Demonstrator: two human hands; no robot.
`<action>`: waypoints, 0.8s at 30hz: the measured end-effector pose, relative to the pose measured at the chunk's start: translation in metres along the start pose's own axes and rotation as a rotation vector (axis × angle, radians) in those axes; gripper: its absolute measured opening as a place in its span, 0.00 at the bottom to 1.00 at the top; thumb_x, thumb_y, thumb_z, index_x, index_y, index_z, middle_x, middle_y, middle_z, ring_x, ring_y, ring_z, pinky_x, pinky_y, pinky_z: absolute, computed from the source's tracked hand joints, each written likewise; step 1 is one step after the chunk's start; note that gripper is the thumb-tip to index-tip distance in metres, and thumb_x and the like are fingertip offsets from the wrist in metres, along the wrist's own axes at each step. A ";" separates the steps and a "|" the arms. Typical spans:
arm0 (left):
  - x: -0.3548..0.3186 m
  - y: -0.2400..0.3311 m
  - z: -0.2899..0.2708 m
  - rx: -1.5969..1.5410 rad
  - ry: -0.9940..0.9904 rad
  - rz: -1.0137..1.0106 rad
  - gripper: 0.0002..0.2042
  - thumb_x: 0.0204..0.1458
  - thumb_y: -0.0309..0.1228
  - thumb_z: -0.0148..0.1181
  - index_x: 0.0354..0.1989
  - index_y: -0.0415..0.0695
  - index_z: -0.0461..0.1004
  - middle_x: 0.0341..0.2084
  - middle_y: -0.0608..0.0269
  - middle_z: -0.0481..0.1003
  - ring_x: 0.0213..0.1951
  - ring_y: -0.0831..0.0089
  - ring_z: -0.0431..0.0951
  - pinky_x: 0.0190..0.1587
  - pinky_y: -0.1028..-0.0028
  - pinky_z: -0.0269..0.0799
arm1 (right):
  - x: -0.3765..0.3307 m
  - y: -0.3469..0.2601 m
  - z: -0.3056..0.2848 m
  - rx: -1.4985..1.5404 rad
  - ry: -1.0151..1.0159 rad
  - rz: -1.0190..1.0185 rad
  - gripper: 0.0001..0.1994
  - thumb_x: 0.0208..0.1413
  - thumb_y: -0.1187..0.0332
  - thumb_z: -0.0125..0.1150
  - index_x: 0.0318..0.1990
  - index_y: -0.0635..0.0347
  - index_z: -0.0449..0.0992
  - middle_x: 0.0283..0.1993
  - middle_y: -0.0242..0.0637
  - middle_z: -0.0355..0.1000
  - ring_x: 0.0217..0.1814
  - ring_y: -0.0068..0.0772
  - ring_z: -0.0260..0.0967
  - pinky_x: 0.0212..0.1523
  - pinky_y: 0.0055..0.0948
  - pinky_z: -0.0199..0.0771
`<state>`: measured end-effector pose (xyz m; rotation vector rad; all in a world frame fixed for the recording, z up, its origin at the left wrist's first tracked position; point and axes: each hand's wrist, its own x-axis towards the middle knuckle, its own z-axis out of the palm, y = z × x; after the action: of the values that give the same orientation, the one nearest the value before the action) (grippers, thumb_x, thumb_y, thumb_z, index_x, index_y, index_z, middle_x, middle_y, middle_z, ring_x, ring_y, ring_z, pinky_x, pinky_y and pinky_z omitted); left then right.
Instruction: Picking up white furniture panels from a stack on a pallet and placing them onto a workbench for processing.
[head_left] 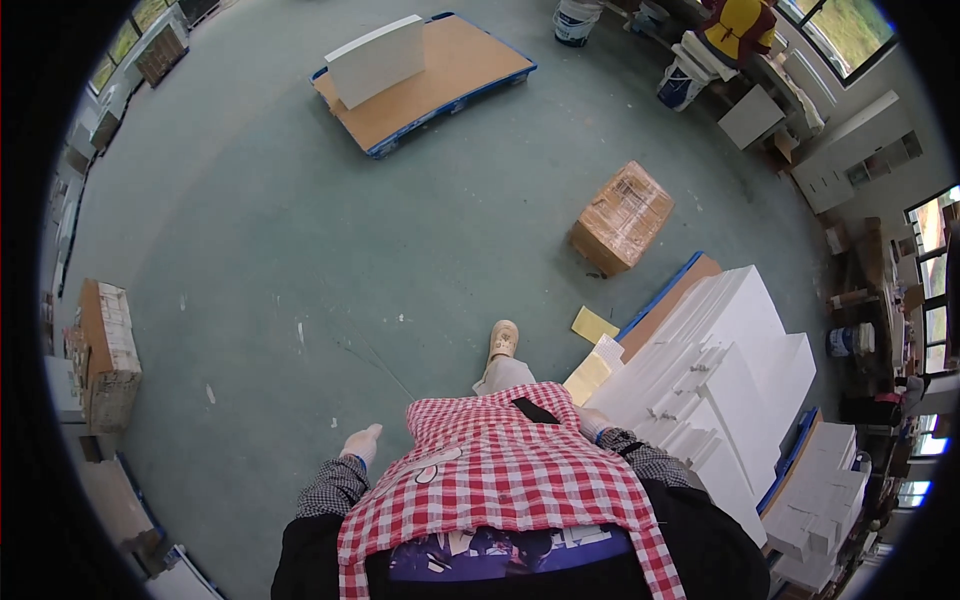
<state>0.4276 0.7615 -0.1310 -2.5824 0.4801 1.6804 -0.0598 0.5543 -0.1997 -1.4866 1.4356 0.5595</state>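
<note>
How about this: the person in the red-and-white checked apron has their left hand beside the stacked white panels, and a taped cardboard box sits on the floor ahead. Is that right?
Not quite: the head view shows the right hand beside the stacked white panels; the left hand is out to the other side, over the green floor.

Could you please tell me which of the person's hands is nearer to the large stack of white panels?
Right: the right hand is beside the left edge of the white stack, while the left hand is over the floor, across the apron.
</note>
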 end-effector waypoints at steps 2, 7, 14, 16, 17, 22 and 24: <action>0.044 -0.038 0.013 0.327 0.108 0.322 0.23 0.56 0.49 0.44 0.48 0.43 0.70 0.39 0.40 0.75 0.45 0.49 0.75 0.46 0.57 0.68 | 0.040 -0.036 -0.021 0.025 -0.050 -0.049 0.37 0.56 0.41 0.33 0.52 0.71 0.72 0.54 0.60 0.68 0.59 0.54 0.66 0.58 0.40 0.63; 0.001 0.149 -0.034 0.560 -0.056 0.295 0.20 0.60 0.42 0.39 0.52 0.42 0.68 0.47 0.38 0.73 0.51 0.44 0.72 0.52 0.55 0.66 | 0.102 -0.080 -0.130 -0.108 0.022 -0.057 0.35 0.57 0.44 0.33 0.50 0.69 0.73 0.54 0.63 0.67 0.60 0.58 0.64 0.59 0.41 0.60; 0.091 0.301 -0.116 0.454 0.111 0.491 0.22 0.61 0.44 0.37 0.52 0.42 0.69 0.50 0.40 0.71 0.53 0.47 0.71 0.55 0.57 0.64 | 0.160 -0.163 -0.308 0.429 0.073 0.092 0.29 0.54 0.45 0.40 0.35 0.67 0.77 0.37 0.52 0.76 0.40 0.47 0.75 0.41 0.39 0.70; 0.122 0.347 -0.131 0.177 0.197 0.416 0.21 0.60 0.48 0.39 0.45 0.44 0.71 0.40 0.46 0.76 0.47 0.55 0.75 0.48 0.60 0.66 | 0.159 -0.189 -0.358 0.440 0.046 0.136 0.28 0.57 0.48 0.44 0.41 0.69 0.77 0.37 0.47 0.76 0.36 0.40 0.74 0.38 0.36 0.75; 0.134 0.374 -0.138 -0.065 0.178 0.292 0.22 0.60 0.47 0.38 0.43 0.42 0.72 0.41 0.44 0.76 0.47 0.53 0.75 0.48 0.58 0.66 | 0.167 -0.190 -0.375 0.411 0.038 0.138 0.29 0.57 0.46 0.42 0.42 0.68 0.77 0.39 0.49 0.76 0.40 0.43 0.74 0.42 0.37 0.74; 0.165 0.483 -0.190 0.248 0.114 0.284 0.23 0.60 0.48 0.37 0.46 0.43 0.71 0.46 0.41 0.74 0.52 0.48 0.72 0.54 0.57 0.65 | 0.224 -0.208 -0.442 0.152 0.156 -0.023 0.29 0.54 0.45 0.40 0.30 0.65 0.77 0.31 0.48 0.75 0.33 0.42 0.73 0.37 0.37 0.69; 0.210 0.486 -0.208 0.241 0.074 0.313 0.24 0.56 0.48 0.41 0.48 0.40 0.72 0.47 0.39 0.72 0.54 0.47 0.70 0.57 0.59 0.62 | 0.239 -0.238 -0.478 0.101 0.103 0.076 0.27 0.53 0.47 0.40 0.31 0.62 0.77 0.32 0.47 0.76 0.34 0.42 0.73 0.40 0.37 0.69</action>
<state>0.5610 0.2095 -0.1612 -2.4985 1.0679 1.4914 0.0752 -0.0086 -0.1188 -1.4035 1.5826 0.4547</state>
